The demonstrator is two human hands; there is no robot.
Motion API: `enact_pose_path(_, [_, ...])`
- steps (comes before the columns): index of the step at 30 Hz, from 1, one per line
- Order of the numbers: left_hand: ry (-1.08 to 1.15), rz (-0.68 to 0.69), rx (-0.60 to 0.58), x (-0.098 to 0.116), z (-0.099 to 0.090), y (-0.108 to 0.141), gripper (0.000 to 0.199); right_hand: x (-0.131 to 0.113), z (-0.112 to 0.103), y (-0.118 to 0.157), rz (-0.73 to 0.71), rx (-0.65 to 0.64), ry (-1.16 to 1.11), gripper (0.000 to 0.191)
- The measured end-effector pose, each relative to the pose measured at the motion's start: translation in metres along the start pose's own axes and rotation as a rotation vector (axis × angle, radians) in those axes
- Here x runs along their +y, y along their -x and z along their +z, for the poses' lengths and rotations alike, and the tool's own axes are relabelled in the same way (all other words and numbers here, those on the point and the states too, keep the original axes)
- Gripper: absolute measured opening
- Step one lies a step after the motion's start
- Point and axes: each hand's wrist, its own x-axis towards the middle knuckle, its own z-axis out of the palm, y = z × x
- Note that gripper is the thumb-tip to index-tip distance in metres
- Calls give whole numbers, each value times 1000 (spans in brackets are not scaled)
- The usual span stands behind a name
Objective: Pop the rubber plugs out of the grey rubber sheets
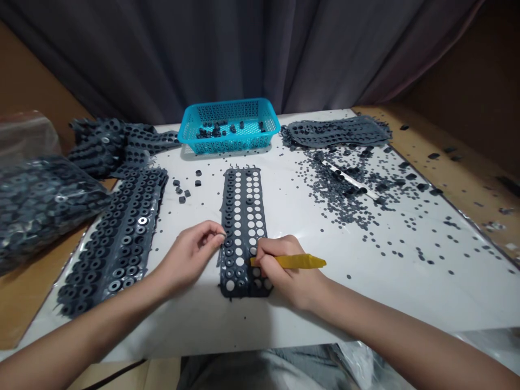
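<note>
A black rubber sheet (244, 216) lies lengthwise before me, with rows of round holes and rows of small ring-shaped parts. White table shows through many of its holes. My right hand (280, 265) is closed around a yellow pen-like tool (303, 261), its tip low over the lower middle of the sheet. At the sheet's left edge, my left hand (195, 249) pinches thumb and forefinger together. A dark sliver shows at those fingertips; whether it is a loose piece or the sheet's edge I cannot make out.
A blue basket (229, 145) holds several black pieces. Another rubber sheet (109, 238) and a plastic bag of black parts (44, 206) lie left. At right are perforated sheets (337, 131), scattered black discs (341, 200) and a white stick (351, 181).
</note>
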Motion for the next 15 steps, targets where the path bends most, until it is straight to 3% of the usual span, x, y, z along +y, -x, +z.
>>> enact_pose_path(5, [390,-164,-50,6,-11,-3,29,1,-2,-1,19,-7,-91,20])
enact_pose_path(10, [779,-317,-175,9,-6,2,33,1,-4,-4,93,-23,-261,18])
enact_pose_path(15, [914,-400,-209,13,1,4,38,0,-5,-5,136,-26,-293,19])
